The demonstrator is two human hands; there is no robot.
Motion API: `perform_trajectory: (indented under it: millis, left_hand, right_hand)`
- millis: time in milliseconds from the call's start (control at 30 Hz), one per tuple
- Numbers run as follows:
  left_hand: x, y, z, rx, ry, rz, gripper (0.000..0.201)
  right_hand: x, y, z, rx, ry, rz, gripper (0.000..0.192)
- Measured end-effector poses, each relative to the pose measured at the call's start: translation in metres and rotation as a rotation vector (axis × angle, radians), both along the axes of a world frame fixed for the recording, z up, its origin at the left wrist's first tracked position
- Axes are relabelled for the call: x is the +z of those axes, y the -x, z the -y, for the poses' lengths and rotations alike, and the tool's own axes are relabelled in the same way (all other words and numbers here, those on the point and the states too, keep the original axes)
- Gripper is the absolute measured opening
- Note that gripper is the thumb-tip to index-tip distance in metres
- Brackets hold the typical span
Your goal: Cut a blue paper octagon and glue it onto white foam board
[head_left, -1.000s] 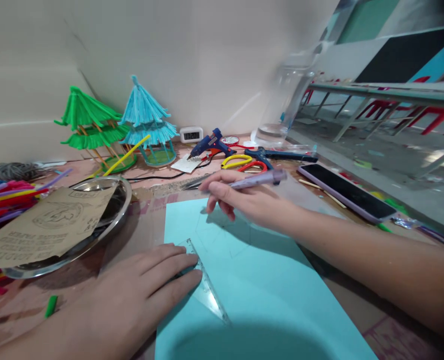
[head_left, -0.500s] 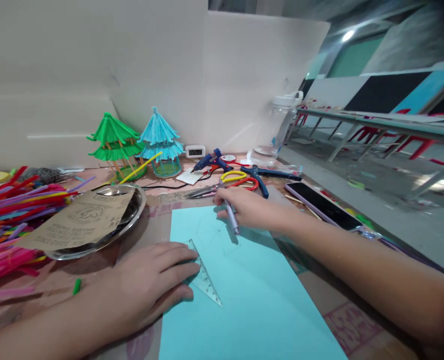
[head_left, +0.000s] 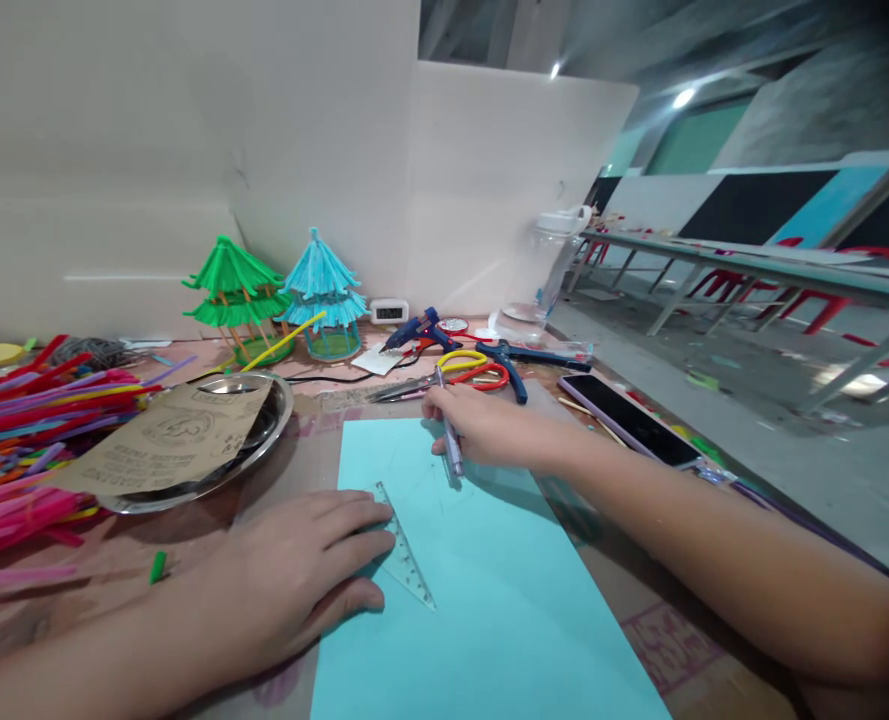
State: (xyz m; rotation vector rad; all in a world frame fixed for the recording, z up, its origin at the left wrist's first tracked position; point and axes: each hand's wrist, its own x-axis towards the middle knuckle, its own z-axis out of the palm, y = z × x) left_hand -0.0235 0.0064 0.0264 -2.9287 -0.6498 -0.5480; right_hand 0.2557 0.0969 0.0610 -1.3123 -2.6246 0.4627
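Pen [head_left: 452,448] position is the main change: a second ago it lay nearly level above the paper, its length pointing right; now the right hand [head_left: 489,425] pinches it between thumb and fingers with the barrel pointing back toward the person, low over the far part of the light blue sheet [head_left: 481,590]. Whether the tip touches the paper I cannot tell. The hand itself has drawn slightly nearer along the sheet's far edge. The left hand [head_left: 301,570] has stayed put, fingers spread flat and pressing the clear set square [head_left: 406,560] onto the sheet's left edge. Judging by this, the drawing tool has been turned in the grip, while the straightedge keeps its place. Scissors [head_left: 474,368] with yellow and red handles and a blue glue gun [head_left: 418,330] lie just beyond the right hand on the bench [head_left: 301,455]; a phone [head_left: 628,420] lies to the right.
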Motion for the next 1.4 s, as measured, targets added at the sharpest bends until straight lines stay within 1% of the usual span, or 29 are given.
perform_trajectory:
  millis: [200,400,567,667,800,933,1033,1133,1300,1400]
  left_hand:
    - [-0.001,0.001,-0.002,0.003,0.0,-0.004,0.032]
    - [-0.004,0.002,-0.001,0.017,0.036,-0.002,0.032]
    - [-0.001,0.001,0.0,0.005,0.024,-0.006,0.031]
    - [0.005,-0.001,0.002,0.022,0.058,0.005,0.03]
    - [0.015,-0.004,0.005,0.041,0.14,0.021,0.03]
    - [0.017,-0.003,0.005,0.111,0.177,0.044,0.027]
    - [0.015,-0.003,0.005,0.158,0.161,0.064,0.023]
    - [0.014,-0.007,0.008,0.183,0.121,0.059,0.024]
    - [0.015,-0.008,0.018,0.155,0.091,0.03,0.022]
    - [0.012,-0.002,0.016,0.166,-0.003,0.016,0.024]
  right_hand:
    - [0.001,0.0,-0.003,-0.021,0.068,-0.06,0.032]
    - [0.01,0.001,-0.003,-0.068,0.072,-0.149,0.02]
    - [0.012,-0.001,-0.007,-0.086,0.089,-0.211,0.024]
    - [0.008,-0.004,-0.01,-0.083,0.142,-0.248,0.023]
    - [-0.007,-0.005,-0.016,-0.105,0.211,-0.341,0.016]
    - [-0.022,-0.003,-0.018,-0.128,0.274,-0.417,0.016]
    - [-0.026,0.001,-0.015,-0.147,0.288,-0.45,0.017]
    - [-0.023,0.004,-0.012,-0.146,0.291,-0.456,0.017]
    - [-0.017,0.002,-0.012,-0.129,0.28,-0.422,0.017]
    - [-0.017,-0.004,-0.015,-0.125,0.25,-0.389,0.016]
